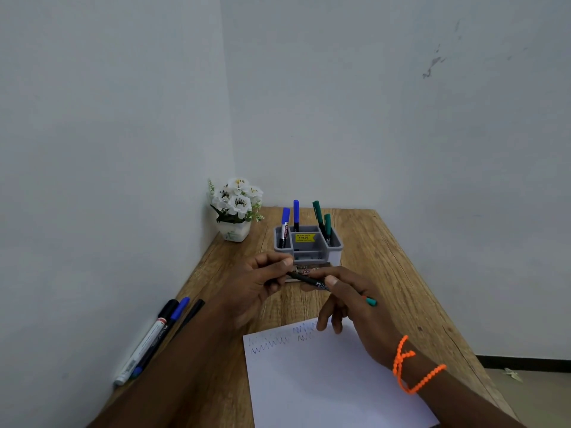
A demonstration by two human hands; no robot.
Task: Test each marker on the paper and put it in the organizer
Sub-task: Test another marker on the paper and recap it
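Markers stand upright in your grey desk organizer (309, 245): two blue-capped markers (285, 225) in its left compartment and behind it, and two green-capped pens (323, 222) leaning in the right compartment. A yellow price sticker (304, 237) sits on the inner wall of the middle section, whose low front tray I cannot see into fully.

Just in front of the organizer you hold a dark-barrelled green pen (321, 285) above the table. Your right hand (355, 307) pinches its barrel between thumb and forefinger, with the teal end poking out past your knuckles. Your left hand (262, 282) has its fingers curled around the other end; whether it grips a cap or the tip, I cannot tell.

Below your hands lies the white paper (324, 381), with blue and faint greenish zigzag scribbles along its far edge. Three markers (154, 335) lie at the table's left edge beside the wall, one white-bodied with a black cap.

An orange beaded cord (411, 366) circles your right wrist. The wooden table (386, 273) fits into a corner of pale walls, where a small white pot of white flowers (236, 205) stands.
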